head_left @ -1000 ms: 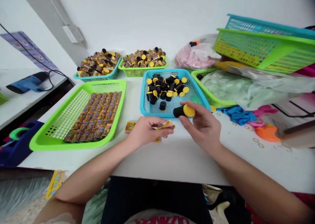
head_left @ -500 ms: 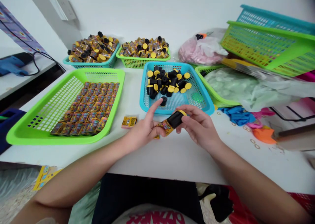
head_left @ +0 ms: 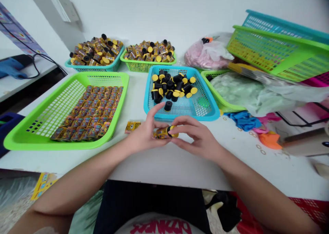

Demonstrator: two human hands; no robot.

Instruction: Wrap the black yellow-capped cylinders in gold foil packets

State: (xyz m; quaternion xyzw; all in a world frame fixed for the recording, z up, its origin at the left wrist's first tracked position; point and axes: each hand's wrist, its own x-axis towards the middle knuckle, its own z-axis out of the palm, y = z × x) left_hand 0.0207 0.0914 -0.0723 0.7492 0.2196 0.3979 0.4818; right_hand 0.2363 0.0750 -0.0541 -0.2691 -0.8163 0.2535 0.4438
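Note:
My left hand point(head_left: 144, 133) is wrapped round a small canister point(head_left: 162, 132) in a patterned yellow sleeve, its index finger raised. My right hand point(head_left: 202, 139) has its fingertips at the canister's yellow-capped end, where a strip of black body shows. The canister lies nearly level above the white table point(head_left: 164, 168). Just left of the left hand is a stack of flat printed sleeves point(head_left: 132, 126). Beyond the hands, a blue basket point(head_left: 180, 116) holds black canisters with yellow caps point(head_left: 177, 84); one black canister point(head_left: 168, 106) stands apart near its front.
On the left, a green basket point(head_left: 60, 145) holds rows of flat printed sleeves point(head_left: 89, 112). Two baskets of sleeved canisters point(head_left: 96, 52) stand along the wall. Bags point(head_left: 236, 88) and stacked baskets point(head_left: 280, 52) crowd the right, with coloured balloon-like pieces point(head_left: 241, 120) below.
The canister has slid into the printed sleeve, with only a narrow black strip and the yellow cap left showing. It has turned from slanted to nearly level.

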